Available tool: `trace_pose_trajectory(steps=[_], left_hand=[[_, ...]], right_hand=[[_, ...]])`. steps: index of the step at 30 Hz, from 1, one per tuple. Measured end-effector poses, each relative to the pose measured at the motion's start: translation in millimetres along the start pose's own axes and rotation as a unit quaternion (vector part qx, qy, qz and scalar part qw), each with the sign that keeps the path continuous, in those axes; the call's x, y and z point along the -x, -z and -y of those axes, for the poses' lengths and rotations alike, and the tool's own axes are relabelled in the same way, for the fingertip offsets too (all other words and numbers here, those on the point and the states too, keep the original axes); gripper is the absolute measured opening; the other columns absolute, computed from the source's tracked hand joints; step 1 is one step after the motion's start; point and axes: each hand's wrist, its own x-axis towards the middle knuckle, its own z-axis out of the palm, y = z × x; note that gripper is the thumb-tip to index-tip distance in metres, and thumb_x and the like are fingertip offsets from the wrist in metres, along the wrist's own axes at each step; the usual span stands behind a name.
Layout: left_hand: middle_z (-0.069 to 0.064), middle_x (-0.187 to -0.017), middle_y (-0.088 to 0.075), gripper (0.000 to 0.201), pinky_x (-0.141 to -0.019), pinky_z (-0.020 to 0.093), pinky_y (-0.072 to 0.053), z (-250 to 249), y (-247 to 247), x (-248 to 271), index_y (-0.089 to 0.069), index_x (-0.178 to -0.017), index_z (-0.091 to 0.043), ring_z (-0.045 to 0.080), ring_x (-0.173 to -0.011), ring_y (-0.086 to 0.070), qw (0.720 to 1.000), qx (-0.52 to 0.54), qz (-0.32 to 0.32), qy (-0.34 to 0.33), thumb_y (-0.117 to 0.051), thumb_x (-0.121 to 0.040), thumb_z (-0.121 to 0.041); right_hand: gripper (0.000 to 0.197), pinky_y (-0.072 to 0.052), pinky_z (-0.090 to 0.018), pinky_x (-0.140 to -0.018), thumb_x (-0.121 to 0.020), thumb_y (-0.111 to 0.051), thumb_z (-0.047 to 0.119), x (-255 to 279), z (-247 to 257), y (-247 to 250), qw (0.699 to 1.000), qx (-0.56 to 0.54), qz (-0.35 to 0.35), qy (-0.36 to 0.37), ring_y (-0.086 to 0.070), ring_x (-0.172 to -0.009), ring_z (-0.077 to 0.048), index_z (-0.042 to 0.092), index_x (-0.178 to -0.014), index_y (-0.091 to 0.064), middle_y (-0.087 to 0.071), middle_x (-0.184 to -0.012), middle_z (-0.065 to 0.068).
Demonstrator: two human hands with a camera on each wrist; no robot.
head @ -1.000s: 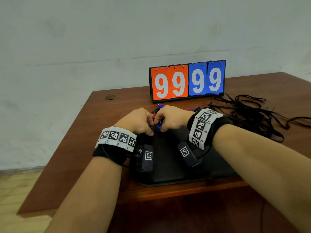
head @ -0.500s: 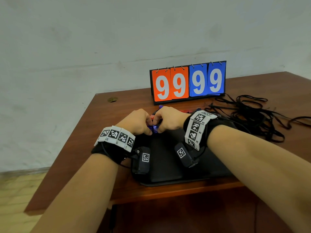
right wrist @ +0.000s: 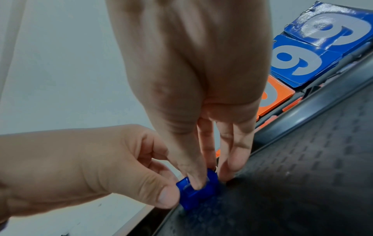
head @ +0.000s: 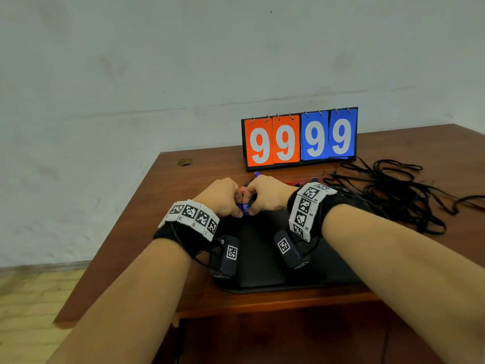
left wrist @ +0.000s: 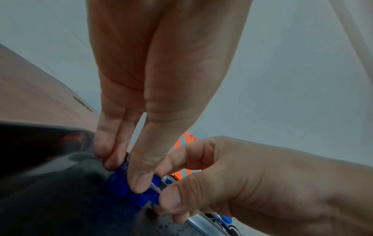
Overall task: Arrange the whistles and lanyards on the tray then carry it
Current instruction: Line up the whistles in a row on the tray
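Note:
Both hands meet over the far left part of the black tray (head: 262, 261). Between them is a small blue whistle (head: 243, 207). My left hand (head: 236, 210) pinches it from the left and my right hand (head: 252, 209) from the right. In the left wrist view the left thumb and fingers (left wrist: 107, 159) clamp the blue whistle (left wrist: 119, 185). In the right wrist view the blue whistle (right wrist: 193, 193) sits low against the textured tray (right wrist: 302, 175), under the right hand (right wrist: 210, 177). More whistles, red (head: 291, 183) and purple (head: 257, 174), lie beyond the hands. A tangle of black lanyards (head: 393, 190) lies on the table to the right.
A flip scoreboard (head: 299, 139) showing 9999 stands at the back of the brown wooden table (head: 162, 219). A pale wall lies behind and to the left. The table's left and near edges drop to a tiled floor (head: 26, 298).
Both hands stay together, pinching the blue whistle at the tray's far left. The head view has shifted slightly. Lanyards and scoreboard have not moved.

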Motion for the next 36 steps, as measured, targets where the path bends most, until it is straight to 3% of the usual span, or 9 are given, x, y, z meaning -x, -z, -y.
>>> trace_pose_trajectory(steps=[7, 9, 13, 16, 23, 29, 32, 36], left_hand=[[-0.004, -0.114, -0.063, 0.041, -0.084, 0.028, -0.044, -7.2, 2.0, 9.4, -0.067, -0.12, -0.016, 0.016, -0.102, -0.06, 1.0, 0.014, -0.017, 0.014, -0.079, -0.081, -0.023], [-0.002, -0.117, -0.062, 0.038, -0.086, 0.027, -0.043, -11.9, 5.2, 14.2, -0.065, -0.121, -0.017, 0.016, -0.107, -0.059, 0.999, 0.02, -0.035, 0.02, -0.075, -0.085, -0.024], [-0.005, -0.114, -0.065, 0.028, -0.089, 0.028, -0.047, -28.9, 10.1, 18.7, -0.067, -0.115, -0.018, 0.013, -0.1, -0.06, 0.998, 0.033, -0.047, 0.023, -0.071, -0.088, -0.023], [0.0, -0.11, -0.067, 0.017, -0.092, 0.032, -0.05, -46.4, 14.0, 20.1, -0.07, -0.107, -0.019, 0.014, -0.098, -0.062, 0.997, 0.047, -0.048, 0.025, -0.067, -0.09, -0.019], [0.005, -0.112, -0.068, 0.021, -0.096, 0.037, -0.051, -72.6, 12.7, 0.6, -0.07, -0.111, -0.014, 0.02, -0.1, -0.063, 0.997, -0.014, -0.065, 0.045, -0.062, -0.092, -0.015], [0.007, -0.111, -0.068, 0.019, -0.094, 0.036, -0.052, -70.4, 15.4, -37.9, -0.071, -0.108, -0.014, 0.022, -0.101, -0.063, 0.995, -0.039, -0.062, 0.071, -0.058, -0.094, -0.016], [0.008, -0.116, -0.067, 0.023, -0.094, 0.037, -0.051, -66.9, 14.4, -59.9, -0.069, -0.113, -0.014, 0.024, -0.105, -0.063, 0.995, -0.05, -0.041, 0.082, -0.056, -0.095, -0.016], [0.005, -0.13, -0.06, 0.032, -0.1, 0.035, -0.046, -65.1, 9.1, -85.2, -0.063, -0.127, -0.018, 0.023, -0.117, -0.056, 0.996, -0.049, 0.0, 0.071, -0.058, -0.095, -0.018]], right_hand=[[0.031, -0.042, -0.022, -0.08, -0.085, -0.073, 0.021, 14.2, -3.9, 7.5, 0.999, -0.015, -0.041, 0.003, -0.056, -0.094, -0.008, 0.017, -0.115, -0.067, -0.063, -0.109, 0.004], [0.028, -0.044, -0.019, -0.074, -0.088, -0.069, 0.017, 24.7, -9.3, 19.2, 0.996, -0.048, -0.08, 0.0, -0.057, -0.087, -0.006, 0.016, -0.116, -0.067, -0.064, -0.107, 0.004], [0.02, -0.045, -0.017, -0.062, -0.089, -0.067, 0.011, 50.8, -26.3, 40.4, 0.986, -0.106, -0.124, -0.037, -0.063, -0.079, -0.008, 0.015, -0.109, -0.065, -0.065, -0.097, 0.002], [0.019, -0.046, -0.018, -0.063, -0.09, -0.066, 0.013, 67.3, -38.8, 51.2, 0.983, -0.113, -0.134, -0.053, -0.065, -0.079, -0.011, 0.015, -0.109, -0.064, -0.066, -0.094, 0.0], [0.019, -0.046, -0.017, -0.062, -0.091, -0.065, 0.013, 85.9, -60.0, 67.9, 0.98, -0.129, -0.146, -0.049, -0.063, -0.073, -0.007, 0.014, -0.11, -0.065, -0.065, -0.088, 0.001], [0.019, -0.051, -0.021, -0.066, -0.091, -0.064, 0.012, 64.5, -74.4, 78.1, 0.983, -0.123, -0.134, -0.031, -0.067, -0.081, -0.015, 0.014, -0.11, -0.065, -0.065, -0.1, -0.001], [0.021, -0.048, -0.018, -0.062, -0.091, -0.064, 0.013, 49.3, -80.6, 76.6, 0.986, -0.108, -0.124, -0.024, -0.063, -0.075, -0.009, 0.014, -0.112, -0.065, -0.065, -0.101, 0.0], [0.023, -0.052, -0.02, -0.066, -0.091, -0.065, 0.015, 35.5, -89.3, 72.9, 0.988, -0.107, -0.108, -0.029, -0.065, -0.082, -0.013, 0.016, -0.114, -0.066, -0.065, -0.105, 0.0]])
